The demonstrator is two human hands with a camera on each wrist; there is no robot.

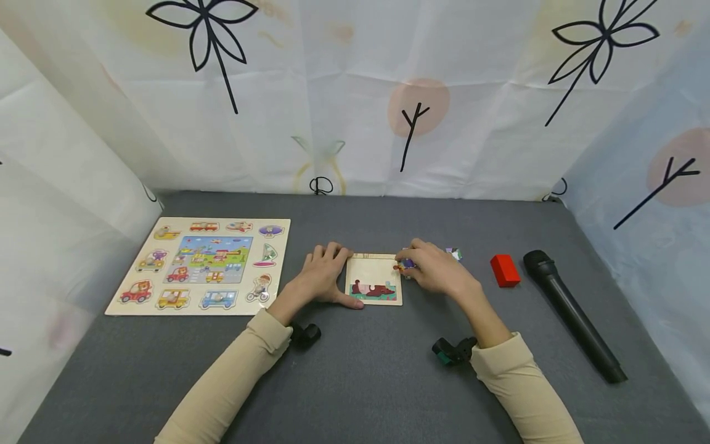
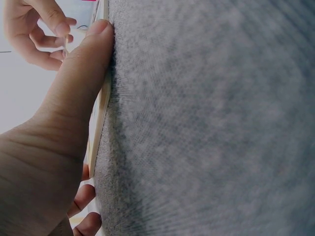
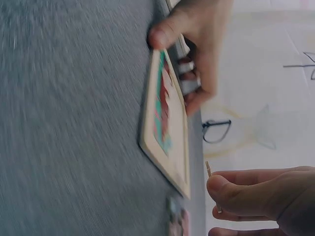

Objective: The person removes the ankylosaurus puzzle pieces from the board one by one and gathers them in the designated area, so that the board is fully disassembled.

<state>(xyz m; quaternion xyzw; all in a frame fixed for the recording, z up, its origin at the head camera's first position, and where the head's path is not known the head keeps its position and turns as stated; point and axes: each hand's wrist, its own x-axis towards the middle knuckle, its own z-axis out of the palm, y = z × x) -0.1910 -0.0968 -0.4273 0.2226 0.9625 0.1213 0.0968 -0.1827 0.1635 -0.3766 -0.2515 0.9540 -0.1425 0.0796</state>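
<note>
Pinched in the right hand, fingertips on its edges, is a small puzzle piece; I'd level it before lowering, letting the left hand, fingers spread, brace the tray. I see that tray just left of my pinch, picture strip nearest the person.
</note>
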